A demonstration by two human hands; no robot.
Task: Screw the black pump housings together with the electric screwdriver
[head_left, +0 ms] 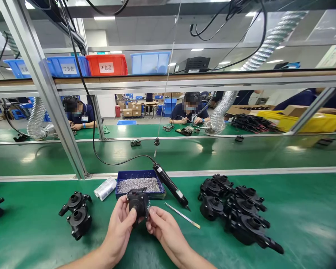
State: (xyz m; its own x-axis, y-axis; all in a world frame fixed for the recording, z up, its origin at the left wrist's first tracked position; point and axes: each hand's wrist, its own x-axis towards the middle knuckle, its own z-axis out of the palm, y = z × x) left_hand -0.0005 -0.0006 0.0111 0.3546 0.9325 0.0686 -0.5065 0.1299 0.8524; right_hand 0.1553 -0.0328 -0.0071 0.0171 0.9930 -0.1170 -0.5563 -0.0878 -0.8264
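My left grip (pixel 119 224) is closed around a black part (pixel 139 202), held up in front of me over the surface (pixel 39 213). The thumb presses on the near face of the part and the fingers wrap its left side, so the part sits at the fingertips rather than deep in the palm.

My right grip (pixel 165 228) is at the part's lower right edge, thumb and forefinger brought together there. Tiny shiny bits show along that edge, just above the fingertips; I cannot tell whether those fingers pinch one of them, the edge itself or nothing.

Straight beyond the part is a blue tray (pixel 159 195) of small metal pieces (pixel 138 184), its near edge partly hidden behind what I hold. A white bundle (pixel 105 188) lies just left of the tray. To its right a black driver (pixel 170 185) slants towards me, tip down near the surface, and a thin stick (pixel 181 215) lies between it and my right grip.

Two similar black pieces (pixel 79 222) lie to the left of my left grip, and a bigger cluster (pixel 246 205) of them is well to the right.
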